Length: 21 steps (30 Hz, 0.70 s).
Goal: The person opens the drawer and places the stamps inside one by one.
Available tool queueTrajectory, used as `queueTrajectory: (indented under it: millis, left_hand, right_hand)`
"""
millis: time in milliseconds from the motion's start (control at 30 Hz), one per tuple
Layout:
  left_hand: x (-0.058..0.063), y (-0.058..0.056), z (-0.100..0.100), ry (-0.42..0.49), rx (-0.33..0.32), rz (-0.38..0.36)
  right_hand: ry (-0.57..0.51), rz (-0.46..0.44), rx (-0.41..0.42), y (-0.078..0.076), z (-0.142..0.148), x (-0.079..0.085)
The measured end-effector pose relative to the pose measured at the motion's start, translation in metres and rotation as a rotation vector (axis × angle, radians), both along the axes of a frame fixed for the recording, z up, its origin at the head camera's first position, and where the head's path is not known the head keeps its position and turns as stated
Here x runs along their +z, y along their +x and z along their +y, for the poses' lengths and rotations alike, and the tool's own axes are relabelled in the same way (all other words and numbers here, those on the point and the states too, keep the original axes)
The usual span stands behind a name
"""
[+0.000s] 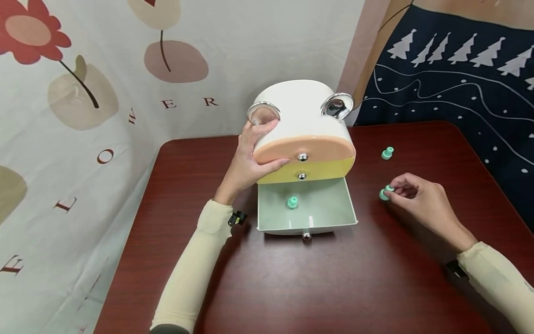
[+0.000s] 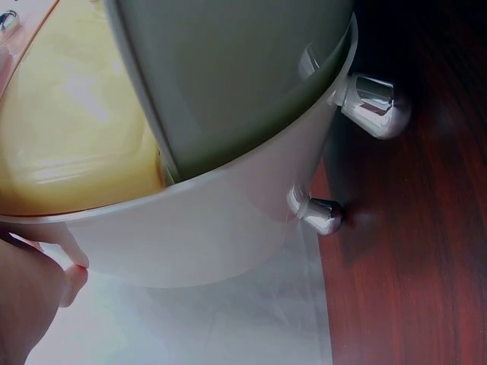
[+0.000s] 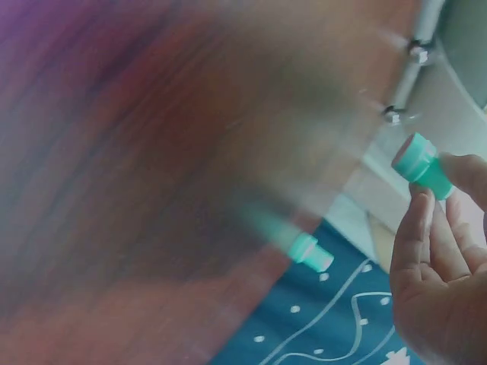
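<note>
A white toy drawer cabinet [image 1: 298, 104] with two silver ear-like rings stands on the table. My left hand [image 1: 244, 164] grips its left side, thumb across the front and fingers by the left ring. The bottom green drawer [image 1: 327, 204] is pulled out, and a small mint-green stamp [image 1: 292, 202] stands in it. To the right of the cabinet, my right hand [image 1: 427, 204] pinches another such stamp [image 3: 417, 163] between thumb and fingertips, its flat brownish end facing away from the fingers. A third stamp [image 1: 387, 153] stands farther back on the table.
Above the pulled-out drawer are a yellow drawer [image 1: 325, 170] and an orange drawer [image 1: 275, 150], both pushed in, with silver knobs. The dark red table [image 1: 267, 287] meets a printed white cloth [image 1: 233, 55] and a navy cloth [image 1: 450, 93] at the back.
</note>
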<state>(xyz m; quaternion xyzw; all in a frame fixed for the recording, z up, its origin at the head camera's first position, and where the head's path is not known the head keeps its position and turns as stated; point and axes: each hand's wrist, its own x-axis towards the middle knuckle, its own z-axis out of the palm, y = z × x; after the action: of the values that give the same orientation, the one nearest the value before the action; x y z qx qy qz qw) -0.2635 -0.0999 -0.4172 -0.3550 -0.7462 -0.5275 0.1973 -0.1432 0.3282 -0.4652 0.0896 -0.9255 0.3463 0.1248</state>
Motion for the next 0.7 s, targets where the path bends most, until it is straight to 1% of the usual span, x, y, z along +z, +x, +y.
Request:
queueTrajectory:
  millis: [167,400,533,700]
  left_hand:
    - [0.001,0.000,-0.001,-0.001,0.000,0.004]
    - [0.001,0.001,-0.001,-0.010,-0.007,0.004]
    - [0.002,0.001,-0.002,-0.009,-0.002,0.013]
    - [0.003,0.001,-0.002,-0.012,0.001,0.011]
  right_hand:
    - [-0.049,0.064,-0.002,0.006,-0.014,0.010]
    - [-0.128,0.123,-0.005,0.011,-0.032,0.019]
    - [-0.163,0.157,0.026,0.010,-0.047,0.024]
    - [-0.215,0.193,0.087,0.008,-0.070,0.028]
